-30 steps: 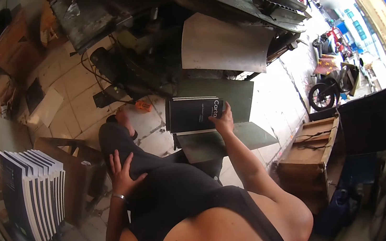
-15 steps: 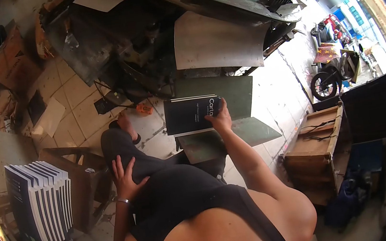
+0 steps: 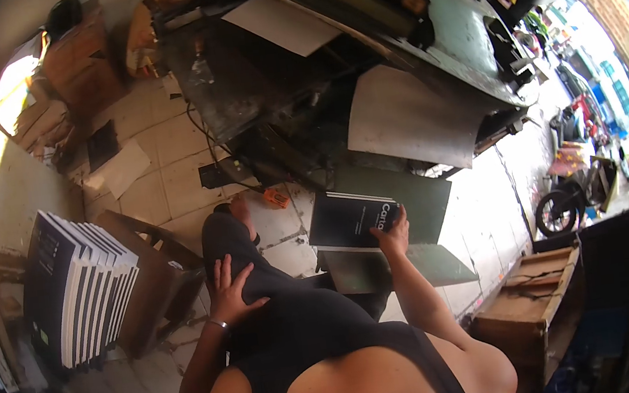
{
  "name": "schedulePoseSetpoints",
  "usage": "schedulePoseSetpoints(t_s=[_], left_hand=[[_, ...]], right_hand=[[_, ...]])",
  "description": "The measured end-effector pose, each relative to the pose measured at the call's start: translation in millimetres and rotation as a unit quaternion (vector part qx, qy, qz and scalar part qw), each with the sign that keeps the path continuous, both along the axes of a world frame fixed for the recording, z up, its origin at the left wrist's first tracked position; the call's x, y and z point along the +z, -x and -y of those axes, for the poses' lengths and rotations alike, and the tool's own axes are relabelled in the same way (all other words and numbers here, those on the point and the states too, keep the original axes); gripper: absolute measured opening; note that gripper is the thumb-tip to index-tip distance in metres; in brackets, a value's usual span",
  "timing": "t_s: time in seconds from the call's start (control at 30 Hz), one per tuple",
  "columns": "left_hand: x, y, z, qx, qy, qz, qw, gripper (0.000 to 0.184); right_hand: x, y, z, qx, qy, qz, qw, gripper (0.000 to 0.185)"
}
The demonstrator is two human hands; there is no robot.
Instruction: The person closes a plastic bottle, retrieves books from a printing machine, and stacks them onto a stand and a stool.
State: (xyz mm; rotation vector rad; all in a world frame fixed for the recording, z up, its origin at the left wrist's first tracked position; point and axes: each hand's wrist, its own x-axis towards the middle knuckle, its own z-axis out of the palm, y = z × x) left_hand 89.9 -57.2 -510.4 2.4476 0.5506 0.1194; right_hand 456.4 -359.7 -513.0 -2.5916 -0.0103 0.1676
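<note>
Dark books (image 3: pixel 341 223) with white lettering lie in a small pile on a green metal stand (image 3: pixel 417 203) in front of me. My right hand (image 3: pixel 392 234) is on the right edge of the top book, its thumb on the cover and its fingers at the edge. On my dark-clothed thigh rests my left hand (image 3: pixel 233 291), fingers spread, holding nothing, with a band at the wrist. To the left, a tall stack of dark-covered books (image 3: pixel 87 291) stands beside a brown wooden stool (image 3: pixel 154 287).
Beyond the stand is a large green machine (image 3: pixel 458 22) with a pale sheet-metal panel (image 3: pixel 415 117). An orange object (image 3: pixel 276 198) lies on the tiled floor near my foot. A wooden crate (image 3: pixel 527 296) is at the right, and a motorcycle (image 3: pixel 559 209) stands behind it.
The view has tilted and shifted, so the scene sits lower and further right. Both hands keep their places, the right on the book and the left on the thigh.
</note>
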Motion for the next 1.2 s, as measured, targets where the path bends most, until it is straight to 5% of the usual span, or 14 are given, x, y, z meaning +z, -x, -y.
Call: schedulePoseSetpoints(t_s=[0.4, 0.8, 0.9, 1.0, 1.13, 1.2], left_hand=[[11, -3, 4, 0.012, -0.001, -0.066, 0.998, 0.097], [-2, -2, -2, 0.003, 0.011, 0.013, 1.000, 0.097], [90, -51, -43, 0.040, 0.070, 0.096, 0.992, 0.083], [167, -129, -117, 0.070, 0.075, 0.231, 0.967, 0.067], [237, -263, -230, 0.093, -0.001, 0.393, 0.915, 0.056], [252, -329, -282, 0.093, -0.094, 0.380, 0.915, 0.055]], right_hand=[[2, 2, -2, 0.005, 0.010, 0.007, 1.000, 0.116], [22, -3, -11, 0.021, -0.020, 0.047, 0.998, 0.114], [40, -30, -28, 0.092, -0.085, 0.211, 0.970, 0.103], [79, -63, -69, 0.117, -0.233, 0.176, 0.949, 0.090], [108, -116, -131, 0.147, -0.495, 0.072, 0.854, 0.066], [103, -139, -150, 0.123, -0.549, 0.039, 0.826, 0.056]])
